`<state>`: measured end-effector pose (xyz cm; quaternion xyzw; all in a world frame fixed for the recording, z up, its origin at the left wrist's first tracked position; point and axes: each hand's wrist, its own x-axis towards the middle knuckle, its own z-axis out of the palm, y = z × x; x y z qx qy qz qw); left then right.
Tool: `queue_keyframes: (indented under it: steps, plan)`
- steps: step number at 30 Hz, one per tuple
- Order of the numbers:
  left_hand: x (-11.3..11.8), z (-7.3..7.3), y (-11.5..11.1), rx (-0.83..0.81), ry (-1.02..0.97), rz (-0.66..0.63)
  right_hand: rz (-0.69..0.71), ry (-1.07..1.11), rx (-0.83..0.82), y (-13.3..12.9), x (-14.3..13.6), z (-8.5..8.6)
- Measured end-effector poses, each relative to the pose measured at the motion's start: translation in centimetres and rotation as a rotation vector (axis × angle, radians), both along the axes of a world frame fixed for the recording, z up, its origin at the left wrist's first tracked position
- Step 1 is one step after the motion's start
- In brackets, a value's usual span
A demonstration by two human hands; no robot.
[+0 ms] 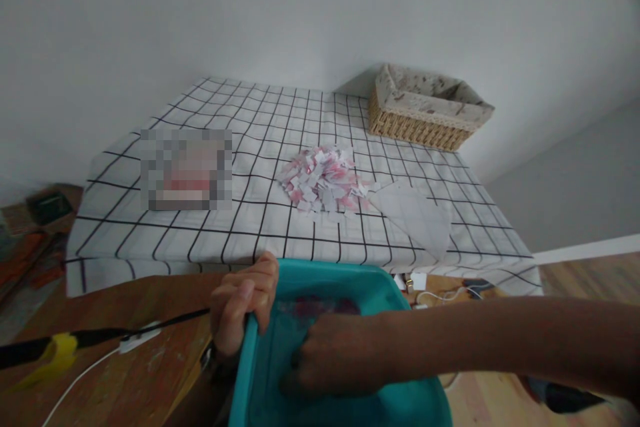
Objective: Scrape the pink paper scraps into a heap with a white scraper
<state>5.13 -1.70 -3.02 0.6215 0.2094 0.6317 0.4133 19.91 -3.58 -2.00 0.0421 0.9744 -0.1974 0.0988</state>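
My left hand (243, 303) is closed over the left rim of a teal plastic tub (327, 270), which is at the table's front edge. Down inside the tub is my right hand (335, 353), dim, with its fingers curled under. Whatever those fingers hold, if anything, is hidden. Beyond it, near the tub's far wall, lies something dark pink and partly clear (310, 307), too dim to name. On the table behind the tub sits a heap of white and pink paper scraps (323, 180).
A white sheet of paper (415, 213) lies right of the heap on the checked tablecloth (255, 180). A lined wicker basket (425, 123) stands at the back right against the wall. At left is a blurred-out item (186, 170). A cable with a white block (140, 337) is on the floor.
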Motion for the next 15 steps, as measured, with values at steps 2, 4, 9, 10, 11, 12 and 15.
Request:
queue_keyframes:
  steps: [2, 4, 9, 10, 11, 12, 15]
  plan:
    - [0.0, 0.0, 0.0, 0.012, 0.009, -0.005, 0.000, -0.014, -0.001, 0.2, -0.1, 0.0]
    - [0.1, -0.1, 0.0, -0.002, -0.014, 0.005, -0.003, 0.010, -0.024, 0.6, 0.0, 0.5]
    - [-0.1, 0.1, 0.0, -0.028, 0.026, -0.011, -0.261, 0.202, -0.323, 2.9, 1.4, 4.8]
    - [-0.2, 0.2, 0.0, -0.025, 0.054, -0.020, -0.368, 0.244, -0.397, 3.5, 2.0, 5.8]
    - [-0.3, 0.2, 0.0, -0.025, 0.078, -0.021, -0.502, 0.283, -0.409, 4.1, 2.7, 6.6]
    - [-0.5, 0.3, 0.0, -0.031, 0.105, -0.017, -0.642, 0.321, -0.398, 4.8, 3.4, 7.3]
    - [-0.8, 0.5, -0.1, -0.050, 0.168, 0.017, -1.026, 0.399, -0.152, 7.6, 5.5, 7.7]
